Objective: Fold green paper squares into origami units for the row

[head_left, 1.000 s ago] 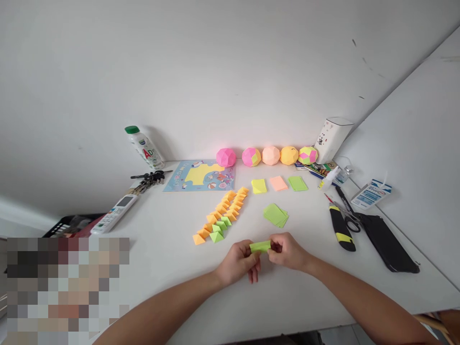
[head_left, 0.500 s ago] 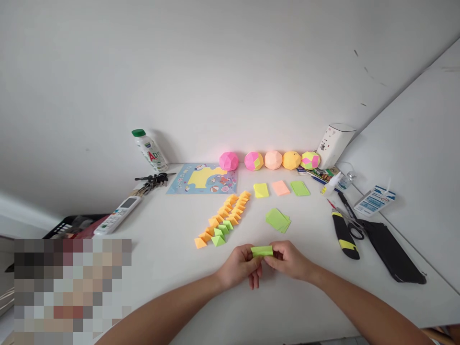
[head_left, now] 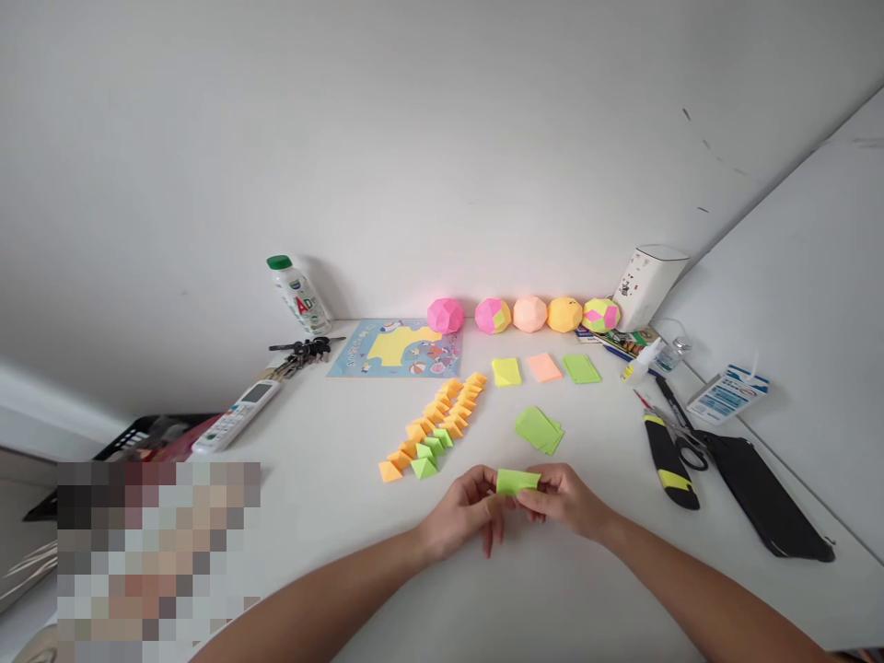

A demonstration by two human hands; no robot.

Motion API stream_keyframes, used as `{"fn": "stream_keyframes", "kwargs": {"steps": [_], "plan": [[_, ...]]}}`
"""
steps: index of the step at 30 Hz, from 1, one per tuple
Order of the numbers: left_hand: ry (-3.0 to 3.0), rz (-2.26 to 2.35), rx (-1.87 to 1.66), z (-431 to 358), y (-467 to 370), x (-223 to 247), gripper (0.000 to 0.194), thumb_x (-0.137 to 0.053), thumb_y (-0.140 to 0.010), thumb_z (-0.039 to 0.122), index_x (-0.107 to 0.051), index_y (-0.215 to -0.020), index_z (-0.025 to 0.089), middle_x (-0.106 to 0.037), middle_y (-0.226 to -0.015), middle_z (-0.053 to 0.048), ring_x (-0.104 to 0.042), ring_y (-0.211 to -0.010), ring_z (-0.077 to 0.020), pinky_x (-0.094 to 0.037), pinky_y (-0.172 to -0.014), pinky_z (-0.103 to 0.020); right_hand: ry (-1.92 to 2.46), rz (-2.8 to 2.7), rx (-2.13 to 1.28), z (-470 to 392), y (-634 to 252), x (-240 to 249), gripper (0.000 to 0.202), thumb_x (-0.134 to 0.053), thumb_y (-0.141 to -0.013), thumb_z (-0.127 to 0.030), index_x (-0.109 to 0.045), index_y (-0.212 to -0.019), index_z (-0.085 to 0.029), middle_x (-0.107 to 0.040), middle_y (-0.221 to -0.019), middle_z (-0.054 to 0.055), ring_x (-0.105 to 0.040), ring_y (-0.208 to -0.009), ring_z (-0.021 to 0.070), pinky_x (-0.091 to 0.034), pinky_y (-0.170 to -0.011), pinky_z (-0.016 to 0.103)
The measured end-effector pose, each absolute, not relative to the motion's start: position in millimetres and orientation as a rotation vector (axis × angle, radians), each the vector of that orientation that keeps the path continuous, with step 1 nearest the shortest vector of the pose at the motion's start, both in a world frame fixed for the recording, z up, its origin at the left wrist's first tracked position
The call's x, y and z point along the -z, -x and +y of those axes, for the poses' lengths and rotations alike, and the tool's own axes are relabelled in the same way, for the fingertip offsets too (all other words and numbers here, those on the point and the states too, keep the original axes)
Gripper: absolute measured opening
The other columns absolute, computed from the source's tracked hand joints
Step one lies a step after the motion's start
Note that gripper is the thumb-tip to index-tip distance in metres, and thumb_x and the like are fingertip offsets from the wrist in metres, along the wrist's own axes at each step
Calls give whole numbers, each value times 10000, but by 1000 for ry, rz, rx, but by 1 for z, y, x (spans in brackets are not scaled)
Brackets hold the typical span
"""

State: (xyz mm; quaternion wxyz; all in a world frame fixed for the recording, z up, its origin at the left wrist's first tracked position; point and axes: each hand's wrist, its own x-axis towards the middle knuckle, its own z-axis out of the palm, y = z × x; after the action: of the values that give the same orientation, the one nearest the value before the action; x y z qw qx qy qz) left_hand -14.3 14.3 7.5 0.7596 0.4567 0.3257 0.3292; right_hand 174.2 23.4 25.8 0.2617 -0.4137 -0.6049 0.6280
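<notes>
A folded green paper [head_left: 517,482] is held above the white table near its front. My left hand [head_left: 464,512] pinches its left end, with some fingers hanging below. On the right end, my right hand [head_left: 567,502] grips it between thumb and fingers. Just beyond lies a loose fan of green paper sheets [head_left: 539,430]. To the left, folded orange pieces [head_left: 436,411] stand in two slanting rows, with folded green pieces [head_left: 424,468] at the near end. Yellow [head_left: 506,371], peach [head_left: 544,367] and green [head_left: 581,368] paper stacks lie farther back.
Several paper balls [head_left: 529,314] line the wall beside a white container [head_left: 649,285]. At right lie a cutter [head_left: 669,465], scissors [head_left: 691,452] and black pouch [head_left: 766,502]. Bottle [head_left: 300,296], keys [head_left: 308,352], remote [head_left: 237,416] and puzzle board [head_left: 345,361] are left.
The green paper is turned so that more of its face shows, and my right hand's grip has shifted. The whole view has moved slightly.
</notes>
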Motion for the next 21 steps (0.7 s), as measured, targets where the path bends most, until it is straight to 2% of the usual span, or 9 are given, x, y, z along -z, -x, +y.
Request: {"fn": "stream_keyframes", "kwargs": {"steps": [3,6,11,14,17,19,21], "plan": [[-1067,749,-698,15,15,-5,349,-600,-752,474,-456,-808,160,-512,-523,58,-428,-341,-53,-353,-305,-166,1116,-1726,-1696,19,-170,-23,284,-573,-786,-395,-562,-665,-138,-516,-612,-5,-478,-530,100,-367,-468,203],[-1103,810,-646,15,15,-2,341,-586,-762,476,-461,-790,160,-501,-495,65,-410,-334,-48,-351,-313,-164,1147,-1760,-1582,17,-170,-19,253,-567,-795,-373,-532,-689,-146,-488,-607,-21,-449,-519,88,-348,-460,193],[-1077,824,-652,13,13,-3,364,-629,-729,464,-414,-737,170,-576,-551,20,-548,-430,-106,-402,-338,-182,1203,-1768,-1445,16,-172,-18,280,-582,-787,-367,-483,-627,-159,-453,-536,-40,-420,-480,85,-321,-440,198],[-1024,756,-729,13,12,-8,358,-632,-734,454,-424,-768,165,-627,-711,-38,-637,-632,-173,-467,-400,-212,1213,-1671,-1488,14,-169,-19,293,-564,-802,-404,-477,-652,-168,-500,-537,-28,-485,-481,104,-374,-445,211],[-1025,643,-708,14,13,-12,342,-618,-757,437,-471,-872,150,-642,-852,-83,-644,-818,-230,-497,-471,-240,1188,-1545,-1527,12,-166,-19,325,-553,-804,-451,-439,-669,-179,-535,-563,-21,-515,-488,110,-417,-459,220],[-1021,644,-709,15,13,-12,342,-597,-773,441,-497,-909,143,-642,-874,-87,-645,-825,-237,-498,-483,-251,1204,-1542,-1533,11,-164,-16,330,-549,-804,-462,-442,-683,-174,-550,-604,-11,-509,-484,102,-407,-450,214],[-983,698,-745,16,13,-9,329,-601,-767,446,-502,-854,144,-648,-838,-73,-656,-755,-220,-501,-483,-260,1234,-1629,-1521,10,-164,-14,309,-541,-815,-442,-481,-706,-159,-551,-639,-3,-489,-490,93,-383,-443,205]]}}
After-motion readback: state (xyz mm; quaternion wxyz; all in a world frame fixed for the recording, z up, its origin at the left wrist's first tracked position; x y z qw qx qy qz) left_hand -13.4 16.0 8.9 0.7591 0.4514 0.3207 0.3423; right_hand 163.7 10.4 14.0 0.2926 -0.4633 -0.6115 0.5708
